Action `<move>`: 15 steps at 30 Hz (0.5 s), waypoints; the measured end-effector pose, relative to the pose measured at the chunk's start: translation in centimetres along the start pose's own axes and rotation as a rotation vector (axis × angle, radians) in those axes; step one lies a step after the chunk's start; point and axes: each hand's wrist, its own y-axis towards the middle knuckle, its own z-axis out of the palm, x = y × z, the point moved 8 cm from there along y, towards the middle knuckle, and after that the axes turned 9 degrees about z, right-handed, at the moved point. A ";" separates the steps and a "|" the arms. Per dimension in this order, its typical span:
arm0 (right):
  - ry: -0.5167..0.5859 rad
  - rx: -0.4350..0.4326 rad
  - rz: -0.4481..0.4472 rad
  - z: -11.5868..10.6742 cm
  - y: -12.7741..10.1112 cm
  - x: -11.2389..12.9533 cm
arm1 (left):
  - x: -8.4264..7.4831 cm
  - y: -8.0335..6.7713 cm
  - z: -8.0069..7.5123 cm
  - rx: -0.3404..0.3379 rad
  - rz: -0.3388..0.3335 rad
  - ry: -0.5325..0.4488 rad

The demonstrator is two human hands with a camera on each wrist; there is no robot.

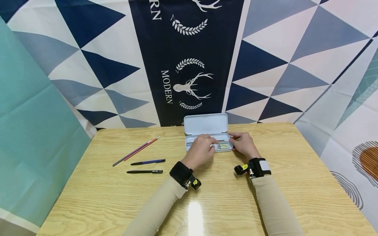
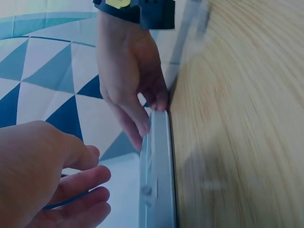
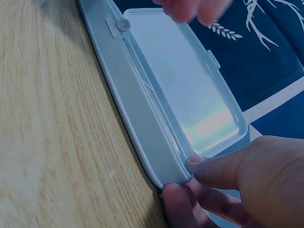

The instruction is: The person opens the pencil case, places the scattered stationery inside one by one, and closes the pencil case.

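Wood-grain counter [image 1: 224, 200]; open light-blue rectangular case [image 1: 205, 125] runs left-right mid-frame; right grip [image 1: 243, 144] pinches its right end, left grip [image 1: 201, 149] loosely spread above.

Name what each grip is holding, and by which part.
The right grip pinches the open pencil case at its right end. Whether the left grip holds anything cannot be told.

pale-blue case [image 3: 135, 109] | lid [image 1: 205, 124] open | lying flat | near table's [image 1: 218, 183] back edge
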 end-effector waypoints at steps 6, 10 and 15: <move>0.012 0.005 0.001 0.0 -0.2 -0.1 | 1.7 -1.6 -1.1 -0.001 -0.031 -0.002; -0.001 0.008 -0.004 0.0 -0.2 0.0 | 2.7 -2.9 -1.8 0.022 -0.042 0.013; -0.008 0.009 -0.003 0.0 -0.3 0.1 | 4.0 -4.4 -2.8 0.031 -0.061 -0.007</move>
